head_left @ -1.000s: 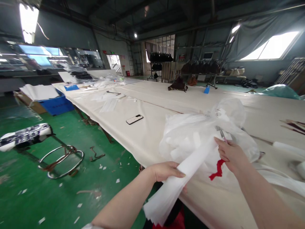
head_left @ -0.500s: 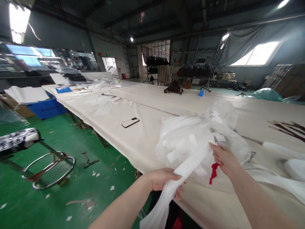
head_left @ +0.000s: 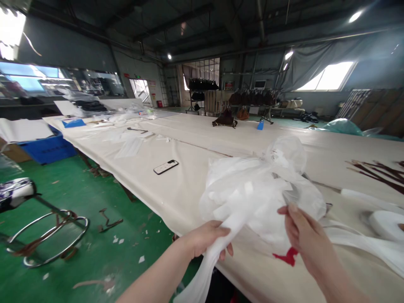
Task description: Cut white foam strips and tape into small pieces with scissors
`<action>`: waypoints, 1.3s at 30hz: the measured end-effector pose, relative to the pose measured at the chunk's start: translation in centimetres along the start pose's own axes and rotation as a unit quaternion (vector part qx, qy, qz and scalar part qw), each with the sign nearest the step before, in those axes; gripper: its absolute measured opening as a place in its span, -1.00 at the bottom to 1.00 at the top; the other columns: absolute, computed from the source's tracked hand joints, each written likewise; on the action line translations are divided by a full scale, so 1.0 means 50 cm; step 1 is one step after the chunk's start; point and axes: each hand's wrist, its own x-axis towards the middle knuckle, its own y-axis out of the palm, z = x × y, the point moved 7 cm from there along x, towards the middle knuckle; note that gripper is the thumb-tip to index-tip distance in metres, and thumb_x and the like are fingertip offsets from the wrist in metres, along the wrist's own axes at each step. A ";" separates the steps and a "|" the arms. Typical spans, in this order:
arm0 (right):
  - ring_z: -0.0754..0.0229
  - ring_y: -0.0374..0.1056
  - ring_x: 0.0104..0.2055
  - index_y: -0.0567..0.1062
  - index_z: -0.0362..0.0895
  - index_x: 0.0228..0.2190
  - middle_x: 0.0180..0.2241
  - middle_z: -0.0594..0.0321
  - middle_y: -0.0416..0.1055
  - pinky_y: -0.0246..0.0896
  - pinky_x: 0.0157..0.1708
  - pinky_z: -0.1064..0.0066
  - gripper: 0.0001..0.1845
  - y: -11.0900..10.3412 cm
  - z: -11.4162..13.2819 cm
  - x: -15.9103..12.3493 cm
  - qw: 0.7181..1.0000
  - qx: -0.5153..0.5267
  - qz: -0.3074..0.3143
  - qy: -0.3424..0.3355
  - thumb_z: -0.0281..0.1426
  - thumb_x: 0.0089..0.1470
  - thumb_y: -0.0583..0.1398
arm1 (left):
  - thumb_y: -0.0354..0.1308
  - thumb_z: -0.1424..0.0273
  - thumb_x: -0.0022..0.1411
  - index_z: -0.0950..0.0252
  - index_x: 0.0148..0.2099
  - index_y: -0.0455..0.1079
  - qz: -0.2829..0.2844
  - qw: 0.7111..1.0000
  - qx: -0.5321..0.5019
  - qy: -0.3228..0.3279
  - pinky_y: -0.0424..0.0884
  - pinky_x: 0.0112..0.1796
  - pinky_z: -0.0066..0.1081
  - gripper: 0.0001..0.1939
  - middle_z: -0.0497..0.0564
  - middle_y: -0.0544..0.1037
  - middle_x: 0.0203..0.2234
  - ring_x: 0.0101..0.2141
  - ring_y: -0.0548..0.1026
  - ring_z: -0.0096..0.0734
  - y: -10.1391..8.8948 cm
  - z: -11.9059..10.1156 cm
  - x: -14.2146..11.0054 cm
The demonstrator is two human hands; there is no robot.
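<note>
My left hand [head_left: 206, 237] is closed around a white fabric strip [head_left: 202, 273] that hangs down past the near edge of the long cream table [head_left: 176, 189]. My right hand [head_left: 304, 233] is pinched on the clear plastic bag [head_left: 259, 189] full of white fabric pieces that the strip comes out of. A metal blade tip [head_left: 290, 194], like scissors, shows just above my right fingers. A red mark [head_left: 285, 256] lies on the cloth under my right hand.
A phone [head_left: 166, 166] lies on the table to the left. White strips [head_left: 372, 240] lie at right. Paper pieces and a blue object [head_left: 73, 123] sit far left on the table. A metal stool frame [head_left: 47, 235] stands on the green floor.
The bag and strip have been drawn closer to me. My left hand has slid along the strip, which now hangs limp. My right hand moved lower and nearer.
</note>
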 end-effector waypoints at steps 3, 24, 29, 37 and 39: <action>0.49 -0.28 -0.75 0.41 -0.14 -0.47 -0.75 0.57 -0.08 -0.43 -0.78 0.58 -0.39 0.075 -0.088 -0.088 0.989 -0.018 0.090 0.116 0.20 -0.07 0.15 | 0.20 0.10 0.10 0.37 -0.09 0.30 -0.008 1.000 -0.002 -0.001 0.31 -0.63 -0.47 -0.52 0.09 0.58 -0.48 -0.63 0.45 -0.40 -0.004 0.007 -0.005; 0.47 -0.29 -0.80 0.35 -0.09 -0.54 -0.80 0.57 -0.10 -0.44 -0.82 0.56 -0.37 0.149 -0.243 -0.151 0.949 -0.074 0.184 0.244 0.25 -0.14 0.10 | 0.25 0.08 0.07 0.41 -0.17 0.40 -0.002 0.999 -0.043 0.021 0.38 -0.53 -0.44 -0.52 0.08 0.56 -0.49 -0.61 0.46 -0.42 0.004 0.032 -0.030; 0.48 -0.31 -0.77 0.37 -0.11 -0.51 -0.77 0.57 -0.09 -0.47 -0.77 0.56 -0.45 0.151 -0.218 -0.160 0.948 -0.068 0.184 0.249 0.15 -0.05 0.13 | 0.25 0.08 0.06 0.41 -0.16 0.41 0.014 0.999 -0.033 0.023 0.37 -0.52 -0.46 -0.52 0.09 0.56 -0.47 -0.62 0.43 -0.46 0.007 0.028 -0.031; 0.48 -0.31 -0.77 0.38 -0.11 -0.51 -0.75 0.57 -0.08 -0.44 -0.78 0.58 -0.50 0.144 -0.214 -0.162 0.950 -0.064 0.172 0.253 0.10 0.01 0.12 | 0.21 0.18 0.06 0.41 -0.25 0.43 0.033 0.998 -0.044 0.030 0.33 -0.53 -0.45 -0.64 0.13 0.58 -0.45 -0.63 0.42 -0.45 0.011 0.020 -0.035; 0.48 -0.31 -0.77 0.38 -0.11 -0.51 -0.76 0.56 -0.08 -0.44 -0.79 0.58 -0.50 0.144 -0.217 -0.161 0.950 -0.066 0.172 0.252 0.09 0.02 0.12 | 0.21 0.18 0.07 0.40 -0.26 0.43 0.040 0.998 -0.044 0.030 0.34 -0.52 -0.45 -0.65 0.14 0.59 -0.43 -0.62 0.43 -0.44 0.010 0.019 -0.037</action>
